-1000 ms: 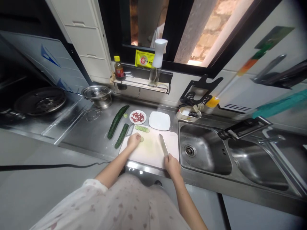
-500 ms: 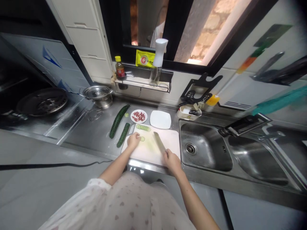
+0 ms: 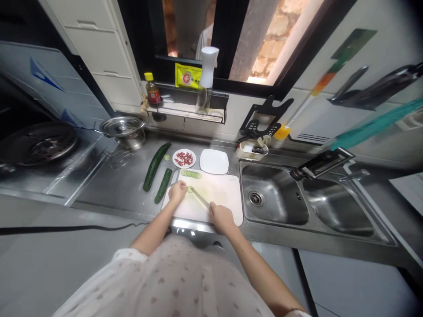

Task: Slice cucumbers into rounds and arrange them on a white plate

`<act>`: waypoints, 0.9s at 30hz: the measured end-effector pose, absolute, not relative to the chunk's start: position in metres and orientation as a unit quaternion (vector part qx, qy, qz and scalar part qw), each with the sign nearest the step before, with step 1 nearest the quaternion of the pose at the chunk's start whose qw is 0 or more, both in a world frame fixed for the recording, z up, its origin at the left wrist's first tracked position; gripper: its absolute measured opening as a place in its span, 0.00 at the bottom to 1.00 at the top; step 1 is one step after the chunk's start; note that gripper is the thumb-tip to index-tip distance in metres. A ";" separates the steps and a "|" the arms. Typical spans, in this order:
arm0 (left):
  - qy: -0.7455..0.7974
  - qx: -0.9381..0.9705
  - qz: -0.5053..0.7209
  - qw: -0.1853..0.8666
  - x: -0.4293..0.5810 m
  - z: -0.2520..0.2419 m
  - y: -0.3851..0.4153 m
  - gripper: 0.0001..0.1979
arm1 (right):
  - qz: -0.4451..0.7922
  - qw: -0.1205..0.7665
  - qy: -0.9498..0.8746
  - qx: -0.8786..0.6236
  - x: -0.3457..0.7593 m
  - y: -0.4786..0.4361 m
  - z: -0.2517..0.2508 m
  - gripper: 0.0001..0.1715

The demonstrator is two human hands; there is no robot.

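Note:
My right hand (image 3: pixel 222 217) is wrapped round the handle of a knife (image 3: pixel 200 199), whose blade reaches left across the white cutting board (image 3: pixel 211 189). The blade tip lies at a pale green cucumber slice (image 3: pixel 190 189). Beside that slice is my left hand (image 3: pixel 178 191), its fingers pinched together at the slice's left edge. A row of overlapping cucumber slices (image 3: pixel 191 174) lies along the board's top edge. Left of the board are a long whole cucumber (image 3: pixel 155 169) and a shorter cucumber piece (image 3: pixel 163 186).
Behind the board stand a plate of chopped red pieces (image 3: pixel 184 158) and a white square plate (image 3: pixel 214 161). A double sink (image 3: pixel 274 193) with a faucet is on the right. A lidded steel pot (image 3: pixel 127 132) and a pan (image 3: pixel 42 143) are on the left.
The knife has swung left, from the right part of the board to the slice by my left hand. My right hand has moved left with it. The camera view has shifted slightly.

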State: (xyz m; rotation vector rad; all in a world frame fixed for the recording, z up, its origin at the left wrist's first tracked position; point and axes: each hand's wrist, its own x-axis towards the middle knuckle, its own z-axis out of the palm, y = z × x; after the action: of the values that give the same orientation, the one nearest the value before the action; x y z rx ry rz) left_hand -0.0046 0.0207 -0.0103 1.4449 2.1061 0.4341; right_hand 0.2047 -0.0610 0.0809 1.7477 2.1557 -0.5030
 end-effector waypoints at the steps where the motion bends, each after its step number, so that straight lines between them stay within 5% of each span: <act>1: 0.782 0.536 0.161 0.274 -0.005 -0.010 0.021 0.11 | -0.179 0.162 0.754 0.611 0.204 -0.060 0.081 0.17; 27: 0.782 0.542 0.140 0.276 -0.004 -0.006 0.023 0.11 | -0.196 0.211 0.758 0.585 0.200 -0.050 0.085 0.16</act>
State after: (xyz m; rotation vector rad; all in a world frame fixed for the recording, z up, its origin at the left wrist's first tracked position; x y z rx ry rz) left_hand -0.0040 0.0229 -0.0059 1.4554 2.0999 0.3775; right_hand 0.2004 -0.0504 0.0855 1.6249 2.1081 -0.5457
